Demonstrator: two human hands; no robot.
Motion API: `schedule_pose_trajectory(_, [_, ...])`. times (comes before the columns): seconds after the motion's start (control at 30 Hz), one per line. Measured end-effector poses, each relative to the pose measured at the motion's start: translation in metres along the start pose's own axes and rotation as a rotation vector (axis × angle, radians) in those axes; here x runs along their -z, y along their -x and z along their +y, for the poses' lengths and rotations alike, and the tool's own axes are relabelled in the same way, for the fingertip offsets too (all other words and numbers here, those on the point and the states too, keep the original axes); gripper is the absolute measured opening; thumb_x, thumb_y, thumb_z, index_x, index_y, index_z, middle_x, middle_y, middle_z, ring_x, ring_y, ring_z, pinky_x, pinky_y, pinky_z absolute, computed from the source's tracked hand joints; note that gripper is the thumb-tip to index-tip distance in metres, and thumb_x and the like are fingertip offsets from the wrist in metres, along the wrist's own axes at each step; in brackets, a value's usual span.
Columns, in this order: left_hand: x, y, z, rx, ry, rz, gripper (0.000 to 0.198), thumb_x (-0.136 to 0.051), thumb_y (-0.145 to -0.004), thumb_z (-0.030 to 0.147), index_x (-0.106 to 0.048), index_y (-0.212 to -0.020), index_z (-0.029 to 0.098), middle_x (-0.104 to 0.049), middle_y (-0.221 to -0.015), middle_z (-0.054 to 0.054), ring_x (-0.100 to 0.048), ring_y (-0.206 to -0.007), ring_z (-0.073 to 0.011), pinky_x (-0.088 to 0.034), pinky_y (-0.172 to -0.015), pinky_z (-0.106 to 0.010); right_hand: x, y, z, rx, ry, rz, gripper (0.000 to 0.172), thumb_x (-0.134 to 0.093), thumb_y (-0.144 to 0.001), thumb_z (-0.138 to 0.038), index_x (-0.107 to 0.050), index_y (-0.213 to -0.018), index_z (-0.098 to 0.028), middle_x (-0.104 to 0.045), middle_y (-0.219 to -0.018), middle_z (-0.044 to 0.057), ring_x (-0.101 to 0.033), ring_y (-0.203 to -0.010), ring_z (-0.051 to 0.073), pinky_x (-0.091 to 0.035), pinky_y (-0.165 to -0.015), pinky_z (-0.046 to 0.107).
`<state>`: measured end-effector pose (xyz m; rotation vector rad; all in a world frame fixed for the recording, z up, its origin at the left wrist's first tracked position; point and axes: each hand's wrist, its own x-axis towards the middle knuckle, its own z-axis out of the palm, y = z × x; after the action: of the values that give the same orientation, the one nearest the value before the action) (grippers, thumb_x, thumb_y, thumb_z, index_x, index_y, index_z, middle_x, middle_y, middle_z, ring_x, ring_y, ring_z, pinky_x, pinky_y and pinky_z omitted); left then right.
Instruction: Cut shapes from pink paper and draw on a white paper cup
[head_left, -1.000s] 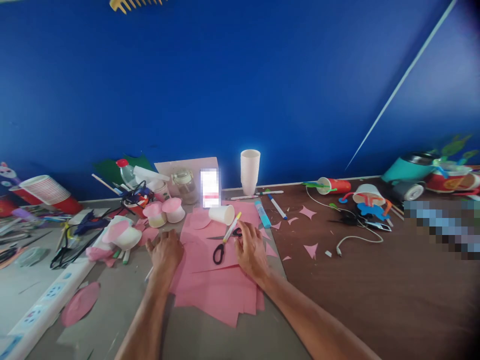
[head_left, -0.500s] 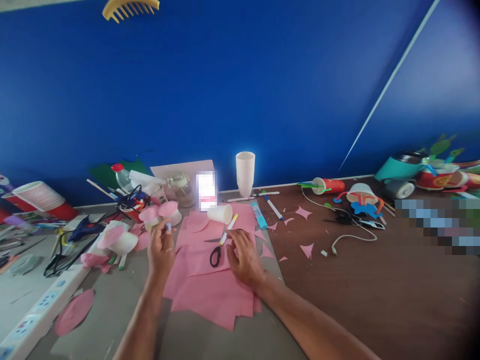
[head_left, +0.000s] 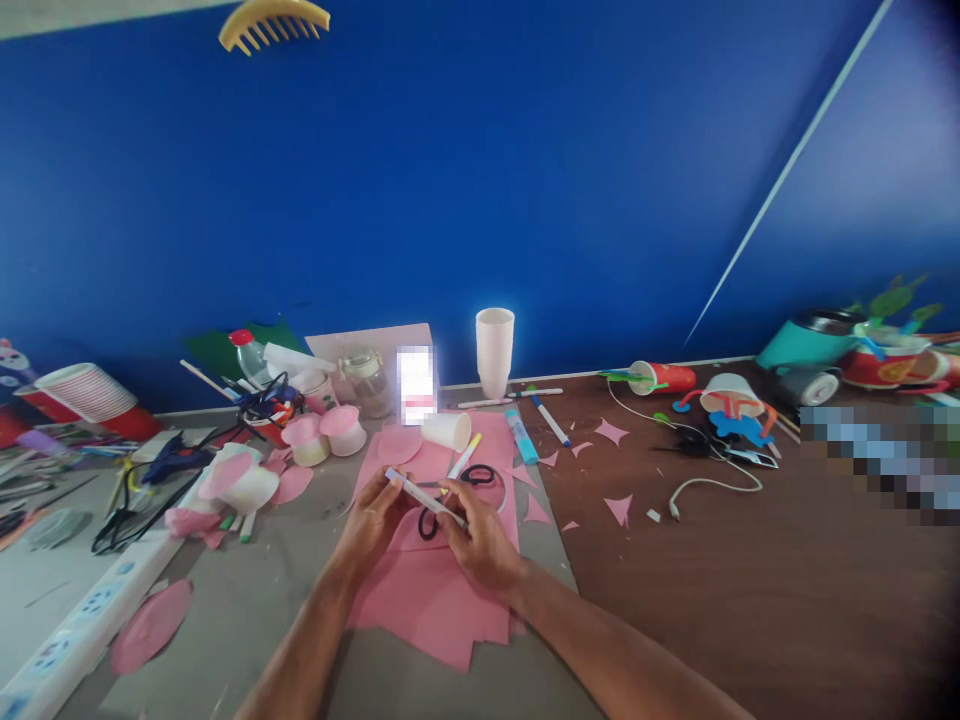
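Note:
A white marker with a pale purple end (head_left: 421, 492) is held level between my two hands above the pink paper sheets (head_left: 427, 610). My left hand (head_left: 375, 515) pinches its purple end, and the fingers of my right hand (head_left: 480, 535) are closed round the other end. Black-handled scissors (head_left: 478, 475) lie on the paper, partly hidden behind my right hand. Just beyond them a yellow-capped marker (head_left: 466, 455) rests near a white paper cup (head_left: 448, 432) on its side.
A stack of white cups (head_left: 495, 350) stands by the blue wall. A glue stick (head_left: 523, 437), a blue-capped marker (head_left: 551, 420) and pink scraps (head_left: 618, 509) lie to the right. Pink-topped cups (head_left: 343, 431) and a power strip (head_left: 90, 610) are on the left.
My left hand has come right and down with the marker, away from the pink-topped cups. My right hand has closed on the marker's other end. The view has shifted slightly.

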<state>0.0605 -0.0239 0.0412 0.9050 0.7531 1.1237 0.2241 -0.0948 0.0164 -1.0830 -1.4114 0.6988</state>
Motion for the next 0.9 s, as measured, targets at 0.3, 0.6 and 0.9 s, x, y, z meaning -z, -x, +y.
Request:
schedule_pose_trajectory(0.3, [-0.006, 0.009, 0.009, 0.119, -0.609, -0.381, 0.038, -0.078, -0.081, 0.051, -0.069, -0.085, 0.014, -0.067, -0.068, -0.003, -0.052, -0.058, -0.0115, -0.039, -0.056, -0.024, 0.01, -0.019, -0.002, -0.278, -0.542, 0.161, 0.038, -0.076, -0.08, -0.054, -0.066, -0.095, -0.02, -0.053, -0.06, -0.005, -0.042, -0.049, 0.01, -0.036, -0.046, 0.024])
schedule_pose_trajectory(0.6, [-0.016, 0.016, 0.004, -0.27, -0.973, -0.371, 0.019, -0.058, -0.092, 0.031, -0.068, -0.079, 0.022, -0.069, -0.071, -0.003, -0.058, -0.063, -0.018, -0.045, -0.06, -0.028, 0.003, -0.015, -0.007, -0.231, -0.435, 0.002, 0.036, -0.073, -0.082, -0.058, -0.066, -0.077, -0.023, -0.063, -0.068, 0.001, -0.058, -0.063, 0.017, -0.049, -0.059, 0.031])
schedule_pose_trajectory(0.9, [-0.007, 0.012, -0.002, -0.643, -1.356, -0.388, 0.026, -0.046, -0.097, 0.023, -0.055, -0.072, 0.025, -0.063, -0.066, -0.003, -0.055, -0.061, -0.0212, -0.038, -0.061, -0.031, 0.005, -0.015, -0.005, -0.295, -0.459, -0.041, 0.057, -0.062, -0.085, -0.075, -0.056, -0.064, -0.023, -0.052, -0.054, -0.002, -0.044, -0.049, 0.013, -0.033, -0.045, 0.027])
